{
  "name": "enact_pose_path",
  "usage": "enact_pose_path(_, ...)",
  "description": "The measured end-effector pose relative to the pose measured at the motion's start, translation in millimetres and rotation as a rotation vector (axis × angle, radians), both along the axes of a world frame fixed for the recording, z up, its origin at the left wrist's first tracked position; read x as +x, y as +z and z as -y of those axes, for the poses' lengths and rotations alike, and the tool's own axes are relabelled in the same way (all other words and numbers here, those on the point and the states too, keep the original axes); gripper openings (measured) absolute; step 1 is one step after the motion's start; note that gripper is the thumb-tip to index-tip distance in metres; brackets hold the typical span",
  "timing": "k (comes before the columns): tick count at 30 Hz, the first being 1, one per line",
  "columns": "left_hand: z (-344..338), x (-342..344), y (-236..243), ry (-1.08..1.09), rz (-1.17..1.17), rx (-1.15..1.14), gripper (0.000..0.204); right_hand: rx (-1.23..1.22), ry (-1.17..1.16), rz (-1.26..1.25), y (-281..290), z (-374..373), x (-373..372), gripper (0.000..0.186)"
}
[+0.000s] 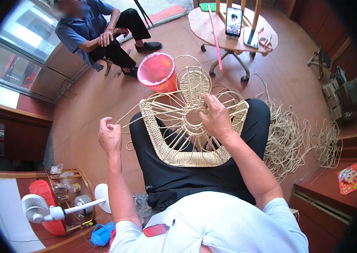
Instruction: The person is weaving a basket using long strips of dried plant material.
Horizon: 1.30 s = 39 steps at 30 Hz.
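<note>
A pale woven cord frame (pixel 187 159) with a rounded square border rests across my lap. Strands run from its border to a small ring (pixel 194 121) near the middle, and an oval woven panel (pixel 194 82) stands out beyond its far side. Out to the left, my left hand (pixel 110 138) pinches a cord (pixel 131 110) that stretches toward the weave. My right hand (pixel 217 117) is at the ring's right edge, thumb toward the ring and index finger against the base of the oval panel. Its fingers look closed on the weave there, partly hidden.
Loose cord (pixel 286 137) lies heaped on the floor at my right. A pink-lined bin (pixel 157 74) stands ahead, near a seated person (pixel 98 33). A wheeled round table (pixel 199 25) holds an upright phone (pixel 233 22) and pliers (pixel 266 41). A white fan (pixel 35 207) is at lower left.
</note>
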<state>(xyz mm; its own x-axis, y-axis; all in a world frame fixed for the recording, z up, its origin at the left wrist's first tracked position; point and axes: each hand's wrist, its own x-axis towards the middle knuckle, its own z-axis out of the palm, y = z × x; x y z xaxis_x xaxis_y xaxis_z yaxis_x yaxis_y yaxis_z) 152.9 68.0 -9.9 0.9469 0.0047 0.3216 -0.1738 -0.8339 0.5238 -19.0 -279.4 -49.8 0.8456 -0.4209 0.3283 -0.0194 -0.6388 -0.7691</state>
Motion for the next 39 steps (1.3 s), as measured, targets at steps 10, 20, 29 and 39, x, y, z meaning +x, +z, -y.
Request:
enact_pose_path(10,-108,-30,17,0.034,-0.278,-0.378,0.01,0.06,-0.041,0.024,-2,-6,-1,0.06)
enact_pose_path(20,-343,-8,-75,0.41,-0.343,0.188,0.032,0.087,0.03,0.084,-5,-16,11,0.064)
enact_pose_path(29,100,-58,51,-0.575,0.361,0.34,0.041,0.019,-0.004,0.095,-11,0,5,0.061)
enact_pose_path(39,114,-38,16,-0.732,0.452,0.219,0.016,0.003,-0.015,0.011,-20,-4,4,0.065)
